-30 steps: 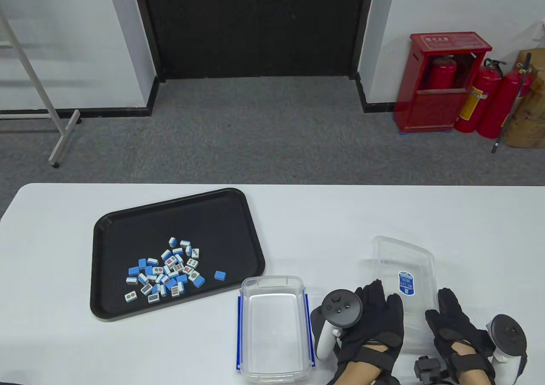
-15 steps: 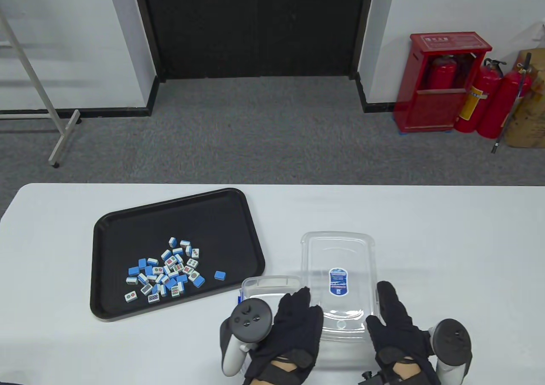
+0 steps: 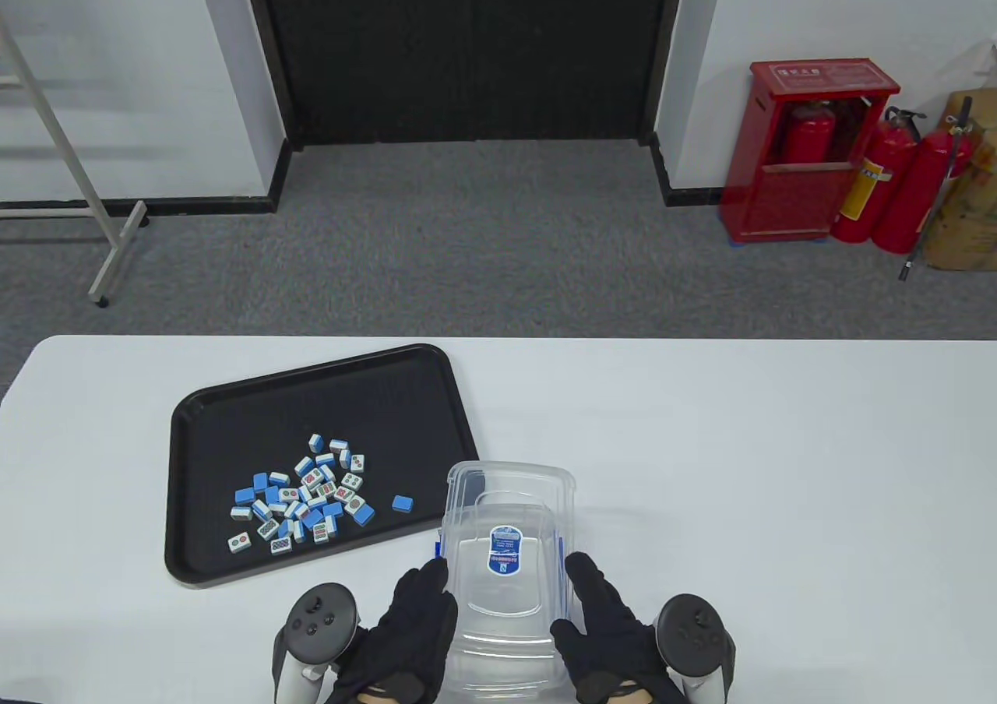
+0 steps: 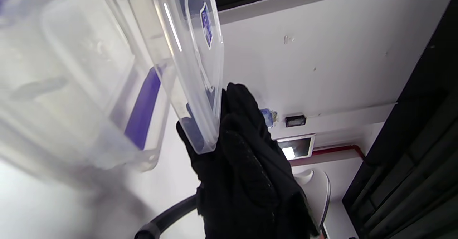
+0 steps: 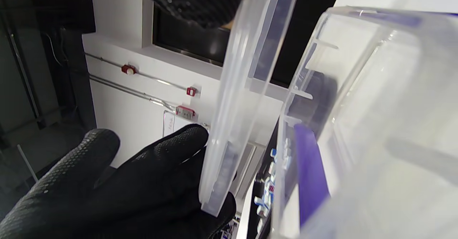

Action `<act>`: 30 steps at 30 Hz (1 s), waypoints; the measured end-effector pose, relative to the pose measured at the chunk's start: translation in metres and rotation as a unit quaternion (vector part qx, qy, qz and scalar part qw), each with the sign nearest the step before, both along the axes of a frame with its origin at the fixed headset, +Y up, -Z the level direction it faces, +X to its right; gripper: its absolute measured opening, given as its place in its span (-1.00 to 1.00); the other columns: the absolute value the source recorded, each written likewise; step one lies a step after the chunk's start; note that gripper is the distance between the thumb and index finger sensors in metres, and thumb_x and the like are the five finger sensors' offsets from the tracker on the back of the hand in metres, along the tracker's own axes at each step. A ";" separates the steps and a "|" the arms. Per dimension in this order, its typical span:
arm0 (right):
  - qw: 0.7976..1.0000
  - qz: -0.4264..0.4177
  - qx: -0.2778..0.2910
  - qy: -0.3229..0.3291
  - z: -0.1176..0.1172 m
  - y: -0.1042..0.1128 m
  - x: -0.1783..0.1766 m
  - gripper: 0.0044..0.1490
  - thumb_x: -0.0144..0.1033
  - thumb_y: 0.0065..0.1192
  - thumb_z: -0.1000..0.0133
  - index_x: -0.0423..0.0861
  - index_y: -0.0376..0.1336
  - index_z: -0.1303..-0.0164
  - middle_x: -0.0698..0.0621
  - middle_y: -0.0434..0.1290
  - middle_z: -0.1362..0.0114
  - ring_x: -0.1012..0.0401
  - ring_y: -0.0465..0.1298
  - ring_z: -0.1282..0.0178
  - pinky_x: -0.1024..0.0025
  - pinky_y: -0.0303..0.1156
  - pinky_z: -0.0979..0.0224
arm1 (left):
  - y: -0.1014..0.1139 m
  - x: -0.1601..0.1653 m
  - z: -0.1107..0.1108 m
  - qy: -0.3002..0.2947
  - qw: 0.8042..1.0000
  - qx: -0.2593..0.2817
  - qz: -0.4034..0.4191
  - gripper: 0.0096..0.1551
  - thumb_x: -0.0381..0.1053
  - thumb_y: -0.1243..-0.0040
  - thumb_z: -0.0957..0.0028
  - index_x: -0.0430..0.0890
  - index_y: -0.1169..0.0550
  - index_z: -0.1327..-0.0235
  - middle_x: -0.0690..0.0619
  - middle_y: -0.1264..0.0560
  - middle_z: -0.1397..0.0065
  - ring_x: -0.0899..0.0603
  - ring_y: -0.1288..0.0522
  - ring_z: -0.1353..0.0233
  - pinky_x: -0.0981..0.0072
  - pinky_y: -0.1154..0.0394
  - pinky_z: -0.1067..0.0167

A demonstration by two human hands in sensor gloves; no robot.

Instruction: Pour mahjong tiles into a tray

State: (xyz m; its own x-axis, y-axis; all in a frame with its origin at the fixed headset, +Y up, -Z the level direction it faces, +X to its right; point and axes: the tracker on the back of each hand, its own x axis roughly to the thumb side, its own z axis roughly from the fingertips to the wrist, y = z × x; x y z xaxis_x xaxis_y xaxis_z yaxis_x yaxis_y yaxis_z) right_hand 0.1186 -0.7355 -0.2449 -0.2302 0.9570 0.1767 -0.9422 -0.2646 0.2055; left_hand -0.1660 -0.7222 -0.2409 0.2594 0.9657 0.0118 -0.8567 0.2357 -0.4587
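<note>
fingers (image 3: 428,579) of the left hand (image 3: 409,634) and right hand (image 3: 604,626): flat against the 2 long edges of the clear lid (image 3: 506,556), holding it between them just above the clear box (image 3: 502,657). box: looks empty, blue clips on its sides. black tray (image 3: 234,416): left of box, holds the mahjong tiles (image 3: 308,494), 1 lying apart.

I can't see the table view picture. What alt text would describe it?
Two black-gloved hands, left hand and right hand, hold a clear plastic lid over an empty clear container on a white table. To the left, a black tray holds scattered blue and white mahjong tiles.
</note>
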 end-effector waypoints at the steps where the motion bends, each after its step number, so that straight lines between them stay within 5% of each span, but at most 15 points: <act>1: 1.000 0.010 0.006 0.001 0.000 -0.002 0.000 -0.04 -0.42 0.21 0.07 -0.28 -0.16 -0.45 -0.41 -0.11 -0.53 -0.38 -0.03 -0.48 -0.40 -0.06 -0.41 | -0.003 0.001 0.000 -0.004 1.000 -0.005 -0.013 -0.02 0.36 0.23 -0.21 -0.25 0.12 -0.57 -0.41 0.15 -0.59 -0.46 0.36 -0.55 -0.28 0.34 -0.26; 7: 0.999 0.033 0.009 0.015 0.000 -0.013 0.007 -0.06 -0.43 0.20 0.07 -0.28 -0.14 -0.44 -0.41 -0.10 -0.53 -0.39 -0.04 -0.48 -0.40 -0.07 -0.41 | -0.020 0.008 0.002 -0.034 0.997 -0.059 -0.025 -0.02 0.36 0.24 -0.20 -0.26 0.13 -0.56 -0.42 0.17 -0.58 -0.48 0.37 -0.53 -0.29 0.34 -0.25; 30: 0.994 0.080 -0.024 0.066 -0.001 -0.032 0.002 -0.07 -0.30 0.18 0.02 -0.30 -0.13 -0.45 -0.44 -0.16 -0.52 -0.40 -0.08 -0.48 -0.42 -0.11 -0.40 | -0.018 0.004 0.003 -0.020 0.996 -0.047 -0.072 -0.02 0.38 0.24 -0.20 -0.28 0.07 -0.56 -0.44 0.11 -0.56 -0.51 0.30 -0.52 -0.34 0.28 -0.25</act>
State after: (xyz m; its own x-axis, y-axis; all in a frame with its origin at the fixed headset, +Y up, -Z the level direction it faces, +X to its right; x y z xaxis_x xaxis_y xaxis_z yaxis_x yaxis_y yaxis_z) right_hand 0.1206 -0.7673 -0.2460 -0.3588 0.9178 0.1702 -0.8527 -0.3964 0.3402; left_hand -0.1620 -0.7404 -0.2381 0.3957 0.9162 -0.0630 -0.7977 0.3089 -0.5179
